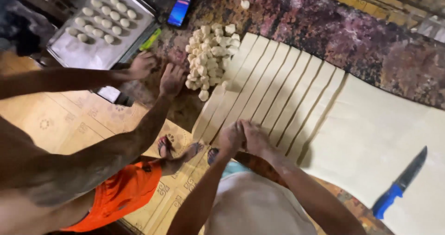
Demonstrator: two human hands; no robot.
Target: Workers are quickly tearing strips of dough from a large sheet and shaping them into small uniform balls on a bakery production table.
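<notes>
My left hand [230, 137] and my right hand [256, 138] are pressed together at the near end of a cut dough strip [259, 96], fingers curled on it. The strip belongs to a wide pale dough sheet [371, 137] sliced into several long strips on a dark marbled counter [352, 36]. A pile of small cut dough pieces [211, 54] lies at the far end of the strips.
A co-worker in orange shorts stands at my left, with one hand [141, 64] and the other hand [171, 79] on the counter near the pile. A metal tray [79, 54] holds rolled dough balls. A phone [179, 10] lies beyond. A blue-handled knife [401, 184] rests on the uncut sheet.
</notes>
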